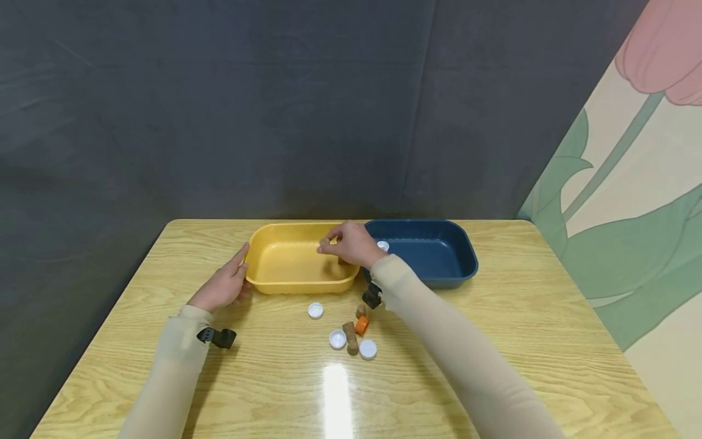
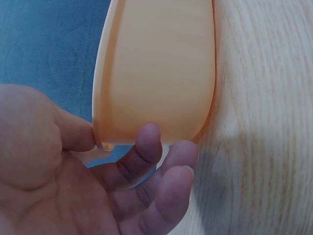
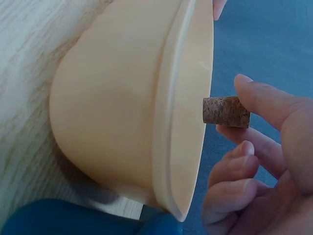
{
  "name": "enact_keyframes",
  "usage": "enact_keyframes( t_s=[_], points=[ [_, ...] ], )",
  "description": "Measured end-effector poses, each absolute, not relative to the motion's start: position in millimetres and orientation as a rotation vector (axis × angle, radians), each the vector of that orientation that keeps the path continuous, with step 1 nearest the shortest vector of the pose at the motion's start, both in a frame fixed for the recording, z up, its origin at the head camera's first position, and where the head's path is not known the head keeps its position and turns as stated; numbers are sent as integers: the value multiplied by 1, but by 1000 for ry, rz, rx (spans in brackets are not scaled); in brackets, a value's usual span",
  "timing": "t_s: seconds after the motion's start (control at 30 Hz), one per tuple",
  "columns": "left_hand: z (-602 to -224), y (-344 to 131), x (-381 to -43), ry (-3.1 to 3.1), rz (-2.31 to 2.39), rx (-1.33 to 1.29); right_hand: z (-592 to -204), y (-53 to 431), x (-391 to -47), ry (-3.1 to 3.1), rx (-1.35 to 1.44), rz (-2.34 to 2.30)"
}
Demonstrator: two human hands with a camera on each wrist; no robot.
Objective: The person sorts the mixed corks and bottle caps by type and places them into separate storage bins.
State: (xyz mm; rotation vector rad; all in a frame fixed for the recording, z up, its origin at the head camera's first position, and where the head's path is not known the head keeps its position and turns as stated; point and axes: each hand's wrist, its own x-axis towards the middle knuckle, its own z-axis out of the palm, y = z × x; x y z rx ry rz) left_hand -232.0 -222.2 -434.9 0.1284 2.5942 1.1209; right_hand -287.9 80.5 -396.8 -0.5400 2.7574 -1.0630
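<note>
My right hand [image 1: 353, 245] pinches a cork [image 3: 226, 112] between thumb and index finger, above the right part of a yellow plastic bin [image 1: 301, 286]. The other fingers of that hand are loosely bent in the right wrist view. At the bin's left end is my left hand [image 1: 222, 286]. In the left wrist view its thumb lies at the rim and its bent fingers [image 2: 149, 142] are against the outer wall, holding the bin there. No object shows on the visible part of the yellow bin's floor; my right hand hides some of it.
A dark blue bin [image 1: 430, 283] stands right of the yellow one, with a white cap [image 1: 382, 246] in it, partly covered by my wrist. On the wooden table in front lie white caps [image 1: 368, 349], an orange cap [image 1: 362, 325] and corks [image 1: 351, 338]. A dark cloth [image 1: 230, 122] hangs behind.
</note>
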Motion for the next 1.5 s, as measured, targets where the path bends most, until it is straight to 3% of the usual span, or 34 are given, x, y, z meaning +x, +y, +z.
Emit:
enact_keyframes(
  t_s=[0.77,1.5],
  points=[
    [-432,-222,-230,2602,1111,128,-396,89,-283,2734,-554,-1031],
    [-432,-220,-232,2590,1121,136,-423,156,-191,2510,-902,-1167]
  ],
)
